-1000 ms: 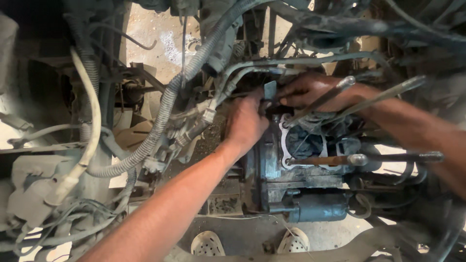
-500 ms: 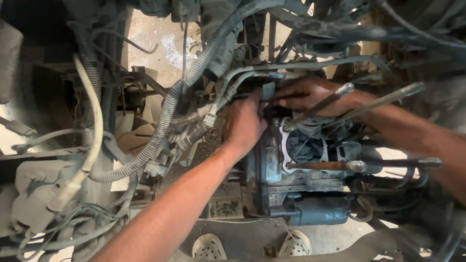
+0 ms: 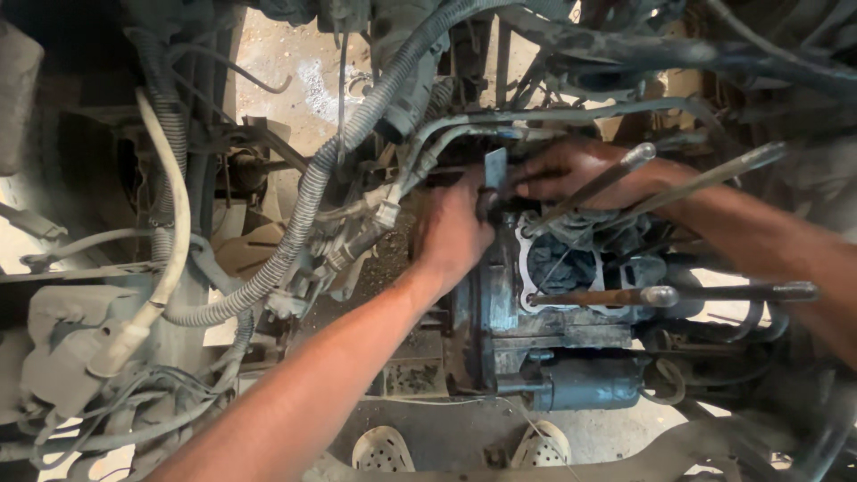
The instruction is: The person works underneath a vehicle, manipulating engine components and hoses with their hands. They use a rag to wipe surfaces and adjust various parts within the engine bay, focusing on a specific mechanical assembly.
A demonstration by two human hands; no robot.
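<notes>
Left hand (image 3: 453,234) pressed on top edge of greasy engine block (image 3: 500,312), fingers curled around small flat metal tab (image 3: 495,170) standing upright there. Right hand (image 3: 571,168) just beside, touching same spot from other side; grip unclear, fingertips hidden. Block low centre, open round bore (image 3: 561,270) on face, long studs (image 3: 616,296) sticking out right. Corrugated hoses (image 3: 303,214) left. Light shoes (image 3: 382,448) below.

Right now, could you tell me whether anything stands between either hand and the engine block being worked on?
Nothing visible does. The left hand already rests on the engine block beside its open bore, and the right hand touches its top edge; long studs cross beside the right wrist only.
</notes>
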